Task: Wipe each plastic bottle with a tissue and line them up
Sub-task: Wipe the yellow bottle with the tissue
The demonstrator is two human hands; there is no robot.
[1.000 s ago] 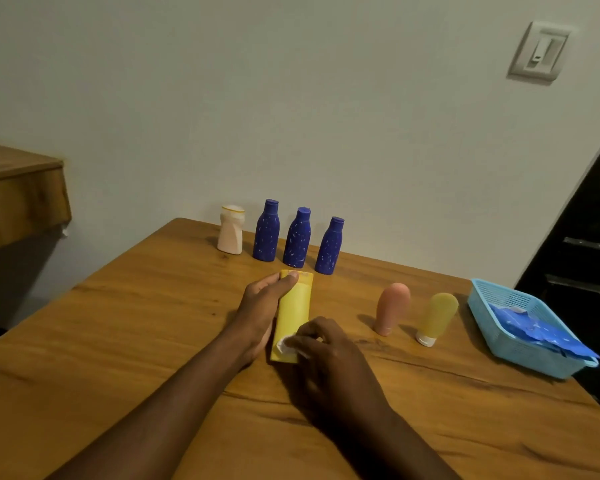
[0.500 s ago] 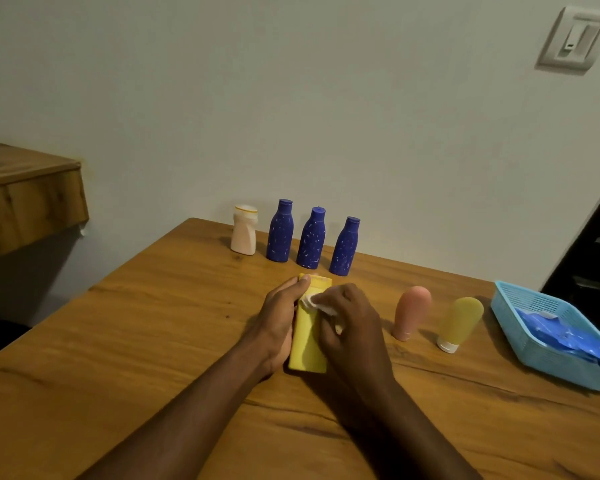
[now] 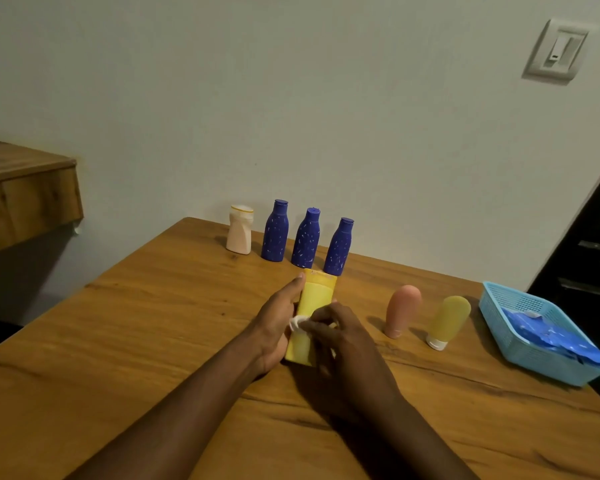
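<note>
**A:** Why hold it with both hands?

**B:** Your right hand (image 3: 343, 337) pinches the tissue (image 3: 297, 322) against the yellow bottle (image 3: 316, 297). Your left hand (image 3: 274, 327) grips the bottle's side, probably to steady it low on the counter (image 3: 153, 323), just before the blue bottles (image 3: 305, 239) and white bottle (image 3: 239, 233).

**A:** What changed from half a second ago?

**B:** Your tissue was up by the cap. It has now slid down to mid-body.

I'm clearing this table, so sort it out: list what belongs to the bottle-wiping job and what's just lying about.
Job:
yellow bottle, held by left hand
tissue, pinched in right hand
white bottle and three blue bottles, in a row
pink bottle, mustard bottle

Lying about:
blue basket with blue packets
wall switch
wooden shelf
</note>
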